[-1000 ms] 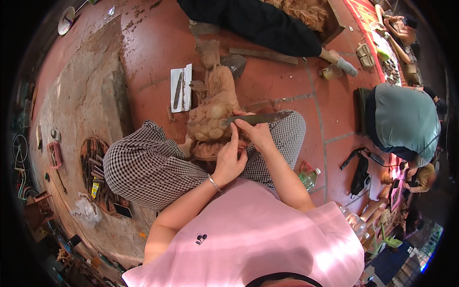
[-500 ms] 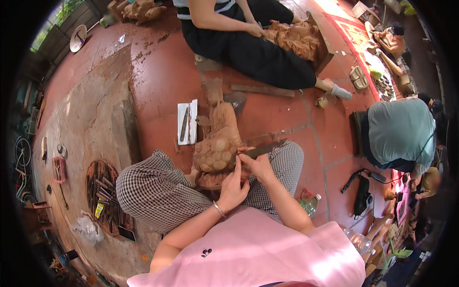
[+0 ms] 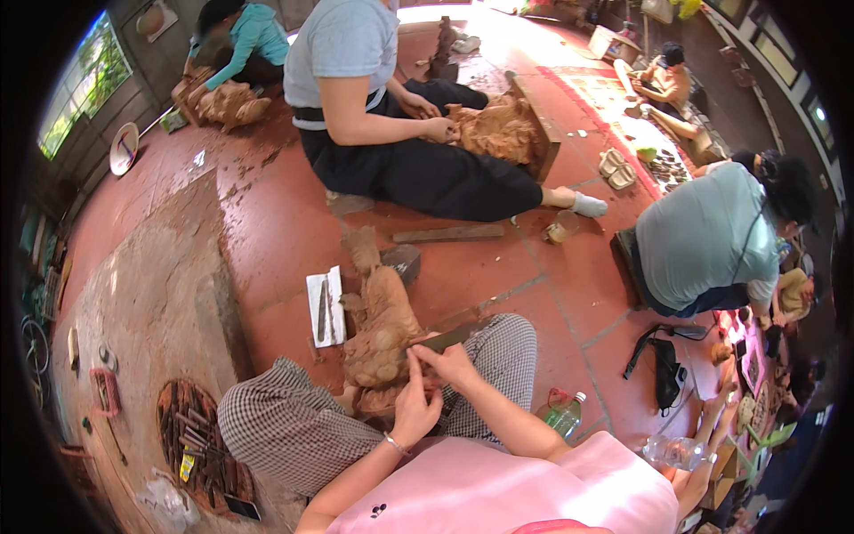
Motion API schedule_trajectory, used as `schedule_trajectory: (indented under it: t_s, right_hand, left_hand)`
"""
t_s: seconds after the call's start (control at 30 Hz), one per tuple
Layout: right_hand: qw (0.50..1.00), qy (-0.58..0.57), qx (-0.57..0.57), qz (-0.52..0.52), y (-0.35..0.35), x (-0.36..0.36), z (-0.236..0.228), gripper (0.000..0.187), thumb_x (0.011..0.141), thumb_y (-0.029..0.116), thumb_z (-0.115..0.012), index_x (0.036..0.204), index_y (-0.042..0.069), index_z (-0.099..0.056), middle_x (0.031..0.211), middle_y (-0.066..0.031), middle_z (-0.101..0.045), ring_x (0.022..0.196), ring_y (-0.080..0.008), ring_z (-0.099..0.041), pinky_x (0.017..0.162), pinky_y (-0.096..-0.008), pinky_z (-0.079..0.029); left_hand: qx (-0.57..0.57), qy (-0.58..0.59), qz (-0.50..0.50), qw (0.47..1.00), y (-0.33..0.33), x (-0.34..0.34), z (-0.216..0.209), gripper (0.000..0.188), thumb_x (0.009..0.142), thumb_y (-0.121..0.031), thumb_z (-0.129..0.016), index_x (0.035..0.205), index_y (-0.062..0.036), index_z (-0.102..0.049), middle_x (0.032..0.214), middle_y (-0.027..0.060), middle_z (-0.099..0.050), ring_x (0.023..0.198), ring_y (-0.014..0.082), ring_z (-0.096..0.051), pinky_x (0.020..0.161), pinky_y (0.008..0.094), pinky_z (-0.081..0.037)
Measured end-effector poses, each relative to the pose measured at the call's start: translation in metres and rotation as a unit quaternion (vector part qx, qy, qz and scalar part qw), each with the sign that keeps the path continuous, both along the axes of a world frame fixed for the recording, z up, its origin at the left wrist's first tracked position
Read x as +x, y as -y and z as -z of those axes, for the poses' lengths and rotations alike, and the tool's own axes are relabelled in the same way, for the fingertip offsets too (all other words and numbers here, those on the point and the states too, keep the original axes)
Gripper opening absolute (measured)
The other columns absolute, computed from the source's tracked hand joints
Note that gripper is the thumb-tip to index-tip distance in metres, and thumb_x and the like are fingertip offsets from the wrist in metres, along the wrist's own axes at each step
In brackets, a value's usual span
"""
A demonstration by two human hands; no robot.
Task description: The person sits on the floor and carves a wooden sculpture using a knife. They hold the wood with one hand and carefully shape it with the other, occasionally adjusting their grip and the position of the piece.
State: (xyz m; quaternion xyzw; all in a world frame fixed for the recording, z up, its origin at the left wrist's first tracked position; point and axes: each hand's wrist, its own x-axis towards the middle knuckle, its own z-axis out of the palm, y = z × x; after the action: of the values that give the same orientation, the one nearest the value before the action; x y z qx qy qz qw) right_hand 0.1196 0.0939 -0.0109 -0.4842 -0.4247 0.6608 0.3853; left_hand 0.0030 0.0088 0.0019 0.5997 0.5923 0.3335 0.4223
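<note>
A reddish-brown carved figure (image 3: 384,307), tilted away from me, stands between my crossed legs, with rounded lumps on its lower body. My right hand (image 3: 452,365) is closed on a flat, dark, file-like tool (image 3: 455,335), whose far end points right over my knee. Close beside it, my left hand (image 3: 416,411) has its index finger stretched up to the near end of the tool, against the figure's side; its other fingers are curled and partly hidden. The carved base (image 3: 374,404) is partly covered by my left hand and leg.
A white sheet with slim tools (image 3: 326,307) lies left of the figure. A round tray of chisels (image 3: 200,436) rests on the stone slab (image 3: 151,311). Ahead, a person (image 3: 347,107) works on another carving (image 3: 498,129). A green-tinted bottle (image 3: 562,415) is by my right knee.
The view has tilted up, so the scene sits lower and more of the people ahead shows. Both hands keep their places at the tool and figure.
</note>
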Motion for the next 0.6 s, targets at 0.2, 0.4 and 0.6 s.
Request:
schedule_trajectory:
  t_s: [0.2, 0.4, 0.6]
  right_hand:
    - [0.999, -0.025, -0.033, -0.003, 0.000, 0.011, 0.018, 0.023, 0.092, 0.015, -0.069, 0.109, -0.001, -0.068, 0.088, -0.0044, -0.068, 0.078, -0.0097, -0.061, 0.067, -0.0262, -0.052]
    - [1.000, 0.010, -0.025, -0.007, 0.001, 0.003, 0.009, 0.025, 0.091, 0.014, -0.070, 0.110, -0.002, -0.067, 0.090, -0.0045, -0.068, 0.079, -0.0095, -0.061, 0.067, -0.0255, -0.051]
    - [1.000, -0.003, -0.021, 0.002, 0.002, 0.011, 0.018, 0.025, 0.089, 0.016, -0.072, 0.107, -0.001, -0.069, 0.089, -0.0048, -0.070, 0.079, -0.0117, -0.063, 0.071, -0.0283, -0.052]
  left_hand:
    - [0.044, -0.035, 0.041, 0.998, -0.001, -0.002, 0.009, 0.092, 0.083, -0.002, -0.060, 0.155, 0.0037, -0.003, 0.093, 0.0110, -0.071, 0.080, 0.0251, -0.070, 0.072, 0.0359, -0.056]
    - [0.008, 0.007, -0.001, 1.000, 0.001, 0.002, 0.004, 0.091, 0.082, -0.002, -0.062, 0.155, 0.0036, -0.007, 0.092, 0.0118, -0.070, 0.080, 0.0270, -0.069, 0.073, 0.0366, -0.055]
    - [0.029, -0.001, 0.020, 0.999, 0.003, 0.002, 0.006, 0.092, 0.082, -0.002, -0.062, 0.154, 0.0061, -0.006, 0.091, 0.0127, -0.069, 0.080, 0.0270, -0.068, 0.073, 0.0370, -0.055]
